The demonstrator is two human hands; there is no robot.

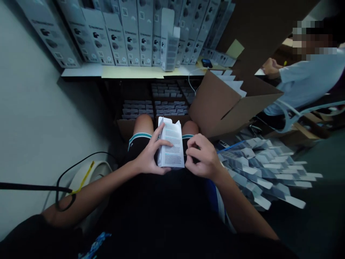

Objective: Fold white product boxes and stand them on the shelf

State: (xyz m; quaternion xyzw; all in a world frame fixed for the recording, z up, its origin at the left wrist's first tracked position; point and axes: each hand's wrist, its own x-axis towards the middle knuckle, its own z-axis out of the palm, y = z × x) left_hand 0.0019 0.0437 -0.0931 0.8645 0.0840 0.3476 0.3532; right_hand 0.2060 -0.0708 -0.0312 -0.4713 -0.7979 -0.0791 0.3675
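Above my lap, a small white printed carton (172, 145) stands with its flaps raised at the top end. My left hand (152, 154) grips it from the left, fingers spread across the printed face and thumb at the bottom edge. Close to the carton's right edge is my right hand (202, 156), its fingers curled into a pinch. What the pinch holds, if anything, is too small to make out.
Printed cartons (132, 39) stand in rows on the shelf (88, 70) ahead. A large brown box (212, 104) holds white cartons. Many open cartons (258, 165) are piled at right. A cable (32, 187) crosses at left. A person (309, 79) sits at far right.
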